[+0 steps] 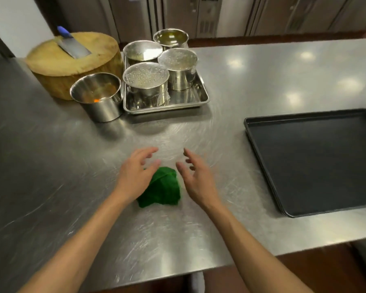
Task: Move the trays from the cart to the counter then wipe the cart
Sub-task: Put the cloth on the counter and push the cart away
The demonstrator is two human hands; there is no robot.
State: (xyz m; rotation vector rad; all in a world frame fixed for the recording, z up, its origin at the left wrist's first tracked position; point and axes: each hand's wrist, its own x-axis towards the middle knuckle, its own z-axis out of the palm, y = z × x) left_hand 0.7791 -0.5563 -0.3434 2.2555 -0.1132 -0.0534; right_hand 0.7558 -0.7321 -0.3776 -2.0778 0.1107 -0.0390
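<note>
A crumpled green cloth lies on the steel counter in front of me. My left hand hovers over the cloth's left side with fingers spread, holding nothing. My right hand is just right of the cloth, fingers apart and empty. A stack of dark flat trays rests on the counter at the right, near the front edge. The cart is out of view.
At the back left stand a round wooden chopping block with a cleaver on it, a steel pot, and a shallow steel tray holding several steel canisters. The counter's front edge runs below my forearms.
</note>
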